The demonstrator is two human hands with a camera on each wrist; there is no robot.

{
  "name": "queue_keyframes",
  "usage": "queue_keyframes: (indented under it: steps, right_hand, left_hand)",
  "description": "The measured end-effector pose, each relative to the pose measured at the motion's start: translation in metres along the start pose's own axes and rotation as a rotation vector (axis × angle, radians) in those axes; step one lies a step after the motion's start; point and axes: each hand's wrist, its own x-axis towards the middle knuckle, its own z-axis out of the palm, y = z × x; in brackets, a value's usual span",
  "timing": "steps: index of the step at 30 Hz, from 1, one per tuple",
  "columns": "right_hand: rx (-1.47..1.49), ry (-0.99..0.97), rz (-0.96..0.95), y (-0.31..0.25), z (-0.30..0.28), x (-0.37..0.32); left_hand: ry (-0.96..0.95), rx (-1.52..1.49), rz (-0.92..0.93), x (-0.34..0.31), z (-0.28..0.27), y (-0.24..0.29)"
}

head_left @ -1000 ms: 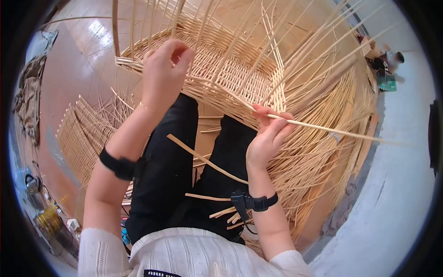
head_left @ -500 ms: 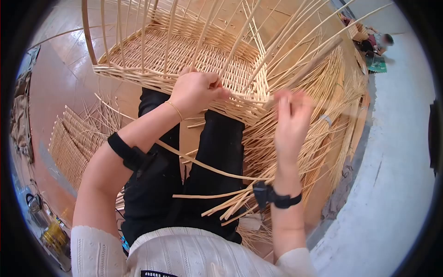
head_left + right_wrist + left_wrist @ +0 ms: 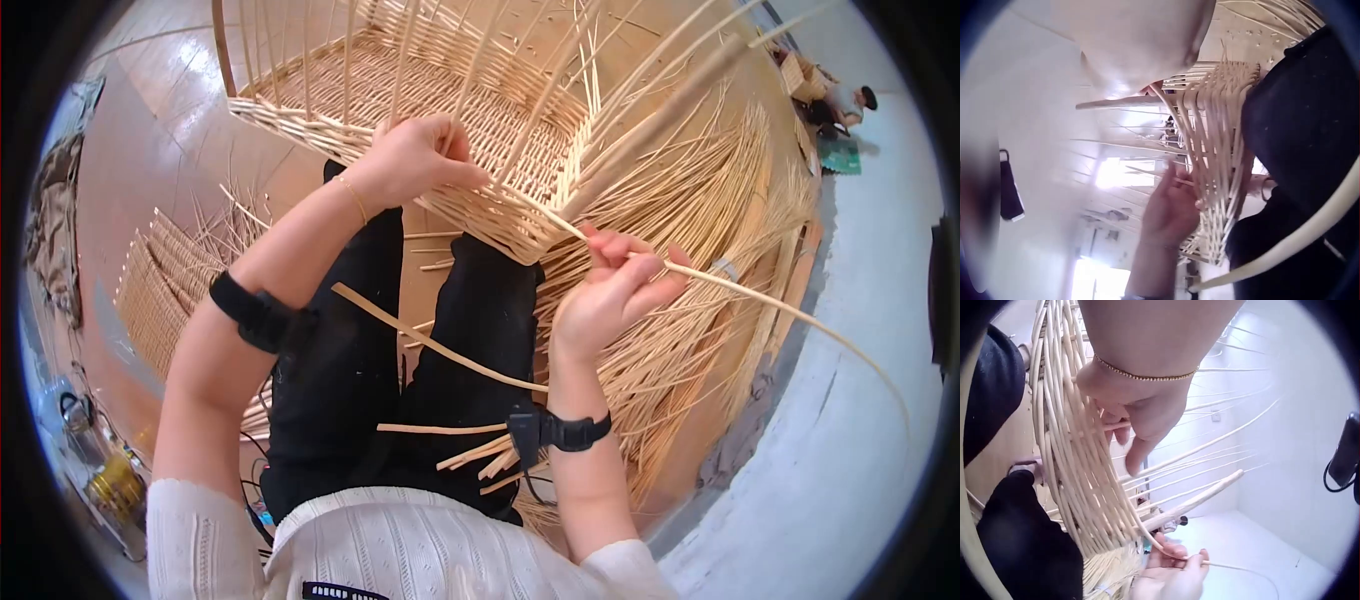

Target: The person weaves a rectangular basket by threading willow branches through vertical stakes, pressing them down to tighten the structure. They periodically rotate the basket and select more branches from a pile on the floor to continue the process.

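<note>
A wicker basket (image 3: pixel 500 225) with a woven base, low sides and tall upright stakes leans against the knees in the head view. My left hand (image 3: pixel 425 160) grips its near rim among the stakes, thumb lying along the top weave. Past the right corner, my right hand (image 3: pixel 620 290) pinches a long pale willow rod (image 3: pixel 790 308) between thumb and fingers. From the rim the rod runs out through these fingers, its loose end curving away right. In the left wrist view it bends around the thick corner post (image 3: pixel 1200 500). The right wrist view shows the left fingers (image 3: pixel 1175 178) at the rim.
A big bundle of loose rods (image 3: pixel 690 350) fans across the floor at right. Several cut strips (image 3: pixel 430 345) cross over the lap. Another woven piece (image 3: pixel 165 290) stands at left. A person (image 3: pixel 848 105) sits far back right, near a white wall.
The right hand was at the basket's corner half a second ago and now draws the rod out rightward. The left hand moved right along the rim from a second ago. The basket shifted slightly.
</note>
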Motion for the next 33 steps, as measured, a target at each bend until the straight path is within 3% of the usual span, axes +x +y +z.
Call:
queue_keyframes:
  steps: [2, 4, 6, 8, 12, 14, 21, 22, 24, 26, 28, 30, 33]
  right_hand:
    - [0.061, -0.007, 0.004, -0.001, 0.001, -0.001]
    - [0.057, -0.027, 0.087, -0.018, 0.008, -0.015]
    - [0.035, -0.135, 0.049, -0.021, 0.006, -0.022]
    - [0.162, -0.123, 0.102, -0.018, -0.002, -0.01]
    - [0.048, -0.118, -0.053, 0.006, -0.023, 0.0]
    - [0.084, -0.089, 0.063, 0.007, -0.032, 0.005]
    - [0.167, -0.009, 0.282, 0.021, -0.057, 0.019]
    - [0.153, -0.031, 0.318, 0.022, -0.06, 0.022]
    - [0.142, 0.007, 0.36, 0.022, -0.059, 0.025]
    - [0.067, -0.058, 0.425, 0.023, -0.057, 0.027]
    - [0.082, -0.043, 0.418, 0.028, -0.058, 0.026]
    - [0.141, -0.029, 0.583, 0.032, -0.063, 0.02]
    - [0.19, -0.04, 0.694, 0.038, -0.071, 0.027]
  left_hand:
    - [0.065, 0.113, 0.001, 0.001, 0.01, 0.007]
    - [0.314, 0.257, -0.097, 0.0, 0.023, 0.018]
    - [0.256, 0.334, -0.161, 0.005, 0.022, 0.023]
    - [0.1, 0.375, -0.295, 0.013, 0.019, 0.038]
    - [0.225, 0.368, -0.214, 0.015, 0.032, 0.021]
    - [0.162, 0.308, -0.25, 0.012, 0.034, 0.026]
    - [0.366, 0.449, -0.054, -0.001, 0.043, 0.037]
    - [0.607, 0.626, 0.37, -0.007, 0.041, 0.043]
    - [0.415, 0.295, 0.237, -0.014, 0.043, 0.059]
    - [0.087, 0.331, 0.46, -0.006, 0.069, 0.063]
    - [-0.188, 0.394, 0.5, 0.015, 0.087, 0.065]
    - [-0.427, 0.472, 0.373, 0.036, 0.088, 0.066]
    - [-0.392, 0.601, 0.372, 0.044, 0.095, 0.06]
